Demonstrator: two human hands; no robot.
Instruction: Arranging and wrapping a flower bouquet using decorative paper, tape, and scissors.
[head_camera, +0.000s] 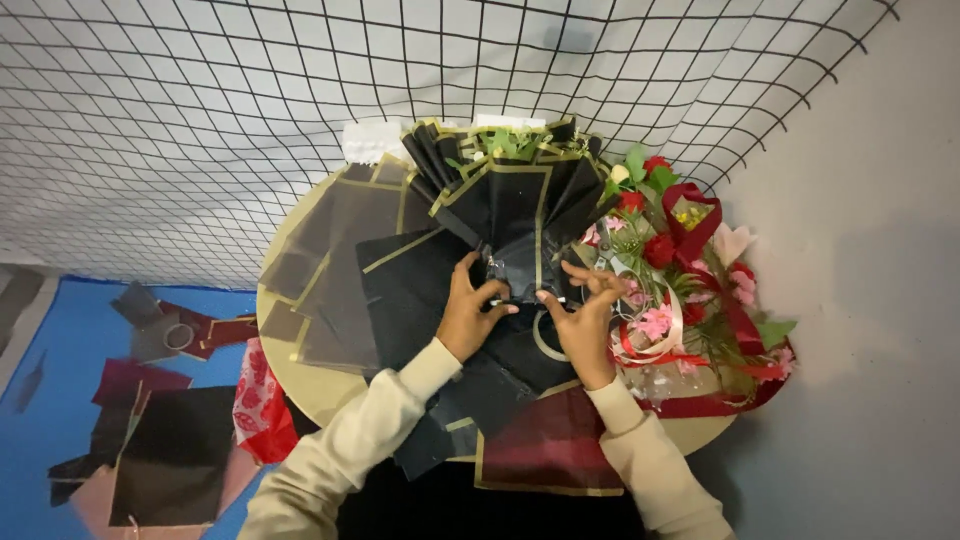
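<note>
the left hand (468, 315) is curled tight around the bottom of a black paper bouquet (510, 215) on the round table (300, 375). the right hand (582, 318) is half open, fingers touching the same spot, near a tape roll (548, 340).

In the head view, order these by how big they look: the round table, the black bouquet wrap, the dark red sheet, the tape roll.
1. round table
2. black bouquet wrap
3. dark red sheet, though it lies nearer the camera
4. tape roll
</note>
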